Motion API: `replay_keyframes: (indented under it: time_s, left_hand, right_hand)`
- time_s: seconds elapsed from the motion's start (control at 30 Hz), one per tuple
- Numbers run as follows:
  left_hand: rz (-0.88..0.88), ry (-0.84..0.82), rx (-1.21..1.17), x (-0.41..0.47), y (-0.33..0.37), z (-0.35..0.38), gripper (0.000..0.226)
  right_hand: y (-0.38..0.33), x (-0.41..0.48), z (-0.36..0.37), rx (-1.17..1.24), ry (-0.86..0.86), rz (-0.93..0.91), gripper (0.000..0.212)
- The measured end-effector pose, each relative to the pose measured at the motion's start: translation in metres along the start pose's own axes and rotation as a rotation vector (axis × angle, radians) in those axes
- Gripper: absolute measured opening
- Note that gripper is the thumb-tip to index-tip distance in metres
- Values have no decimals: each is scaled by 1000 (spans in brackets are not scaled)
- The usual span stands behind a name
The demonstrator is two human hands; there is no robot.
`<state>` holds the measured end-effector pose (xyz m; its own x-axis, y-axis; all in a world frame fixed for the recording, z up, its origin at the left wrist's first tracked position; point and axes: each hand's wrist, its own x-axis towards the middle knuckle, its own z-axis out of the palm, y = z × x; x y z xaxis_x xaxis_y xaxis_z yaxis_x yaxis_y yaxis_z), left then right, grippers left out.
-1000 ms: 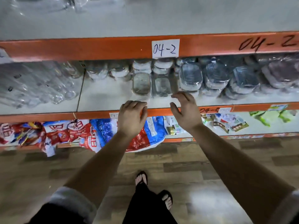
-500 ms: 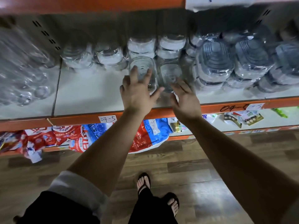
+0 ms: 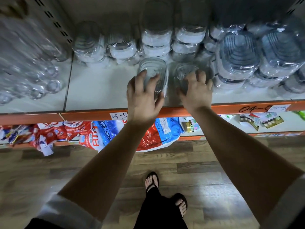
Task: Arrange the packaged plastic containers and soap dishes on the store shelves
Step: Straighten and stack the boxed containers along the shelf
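Observation:
Two clear plastic containers stand side by side at the front of the white shelf [image 3: 99, 90]. My left hand [image 3: 142, 98] holds the left clear container [image 3: 154, 66], fingers over its top and thumb along its right side. Over the right clear container [image 3: 183, 71], my right hand [image 3: 197, 91] has its fingers draped, with the thumb at the container's left. Behind them are wrapped stacks of white-lidded containers [image 3: 155, 40]. To the right lie wrapped grey-blue soap dishes [image 3: 239, 52].
Clear bottles [image 3: 29, 75] lie on the shelf's left section. The orange shelf edge [image 3: 231, 107] bears a "04-5" label [image 3: 118, 115]. Red and blue bags [image 3: 92, 134] hang off the lower shelf. My sandalled feet [image 3: 151, 180] stand on the wood floor.
Both hands have reached from the shelf edge onto the two clear containers and closed over them. The view has moved closer in under the upper shelf.

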<state>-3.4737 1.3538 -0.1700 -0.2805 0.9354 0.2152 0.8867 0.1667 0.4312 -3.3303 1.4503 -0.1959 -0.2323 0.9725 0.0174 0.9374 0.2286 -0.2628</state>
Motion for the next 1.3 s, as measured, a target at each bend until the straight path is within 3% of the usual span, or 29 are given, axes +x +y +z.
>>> replay_keyframes:
  time_s: [0.27,0.6,0.73,0.97,1.13,1.3]
  left_hand:
    - [43,31,10,-38,16,-20,50]
    - [112,61,45,-107,83,-106,55]
    - [179,128,49,-128,114,-141,56]
    - [359,343,-20,-119,162,-203,53]
    - [389,387,30,-71,176,-257,51]
    - [305,295,76,-36,170,-286,53]
  right_hand:
    - [6,-49,-28,303,124,-67,42]
    - [21,-145,-128,495,166,-85,45]
    - [24,-176,-175,541,203,-74,59]
    - [34,-201,-254,685,523,-190,42]
    - [36,-160,-313,650,665,-267,40]
    - [34,-102,-353,439,540,-303,45]
